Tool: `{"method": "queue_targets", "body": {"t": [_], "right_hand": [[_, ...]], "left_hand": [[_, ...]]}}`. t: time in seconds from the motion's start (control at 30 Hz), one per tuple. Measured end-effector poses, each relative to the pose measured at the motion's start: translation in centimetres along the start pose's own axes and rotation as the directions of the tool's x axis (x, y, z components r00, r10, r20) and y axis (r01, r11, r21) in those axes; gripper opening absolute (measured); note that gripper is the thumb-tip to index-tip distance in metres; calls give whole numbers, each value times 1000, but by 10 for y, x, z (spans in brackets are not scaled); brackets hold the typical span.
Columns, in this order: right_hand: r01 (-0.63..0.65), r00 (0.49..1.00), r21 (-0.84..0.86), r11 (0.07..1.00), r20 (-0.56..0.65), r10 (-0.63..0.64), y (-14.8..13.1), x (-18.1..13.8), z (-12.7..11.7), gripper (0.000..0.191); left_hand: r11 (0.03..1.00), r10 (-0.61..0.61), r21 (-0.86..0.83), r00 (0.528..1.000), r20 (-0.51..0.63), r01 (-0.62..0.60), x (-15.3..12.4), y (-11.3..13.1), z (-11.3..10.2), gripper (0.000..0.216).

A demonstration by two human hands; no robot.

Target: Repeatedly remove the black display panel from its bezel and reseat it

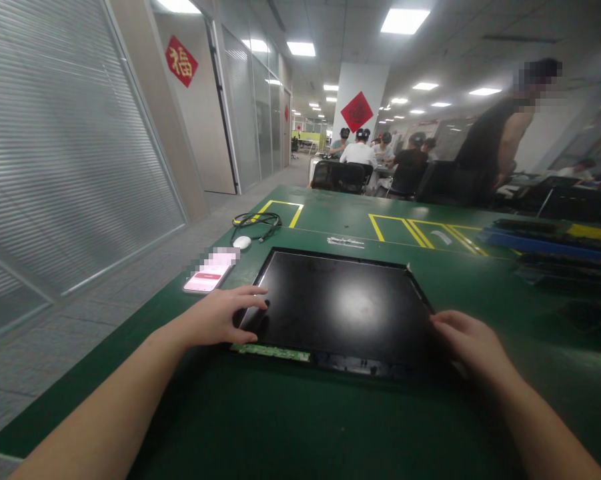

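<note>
A black LCD screen panel [345, 300] lies flat on the green table, a bright light reflected in its surface. Along its near edge runs a strip of green circuit board [273, 352]. My left hand [225, 315] is at the panel's left edge, its fingers spread apart over the screen and the thumb low near the corner. At the right edge, my right hand [467, 340] has its thumb and fingers pinched together on the frame. What lies under the right palm is hidden.
Left of the panel are a phone [211, 270] with a lit screen, a white mouse [241, 243] and a coiled black cable [260, 225]. Stacked dark panels [570, 253] occupy the table's right side. Beyond it, a person [495, 140] stands and others sit.
</note>
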State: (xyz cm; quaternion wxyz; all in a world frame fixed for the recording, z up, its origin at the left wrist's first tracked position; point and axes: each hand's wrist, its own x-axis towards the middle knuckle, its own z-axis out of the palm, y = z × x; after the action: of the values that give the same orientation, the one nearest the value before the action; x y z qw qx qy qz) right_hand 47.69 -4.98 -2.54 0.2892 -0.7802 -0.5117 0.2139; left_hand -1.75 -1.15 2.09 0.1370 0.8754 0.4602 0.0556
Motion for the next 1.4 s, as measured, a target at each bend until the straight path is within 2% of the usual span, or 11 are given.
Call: {"method": "queue_targets", "body": {"t": [0.5,0.7,0.83,0.97,1.13,1.4], "right_hand": [[8,1000,-16,1000,-5,-8,-7,-4,-2,35],[7,1000,-29,1000,-13,-7,-8,-4,-3,36],[-11,1000,-35,999,-6,11,-11,-4,-4,37],[-22,1000,-37,999,6,22,-11,-4,-4,38],[-28,999,-41,999,15,28,-12,-7,-5,39],[15,1000,-57,998,-21,-16,-14,-6,-4,33]], "left_hand": [[1000,30,-6,999,-24,-30,1,-2,3,42],[1000,12,15,1000,3,-13,2,-2,2,45],[998,-59,-34,994,-91,56,6,-9,8,55],[989,-149,-30,971,-189,146,11,-15,18,54],[974,-213,34,954,-211,225,16,-15,26,49],[970,-215,59,946,-242,235,21,-11,31,44]]}}
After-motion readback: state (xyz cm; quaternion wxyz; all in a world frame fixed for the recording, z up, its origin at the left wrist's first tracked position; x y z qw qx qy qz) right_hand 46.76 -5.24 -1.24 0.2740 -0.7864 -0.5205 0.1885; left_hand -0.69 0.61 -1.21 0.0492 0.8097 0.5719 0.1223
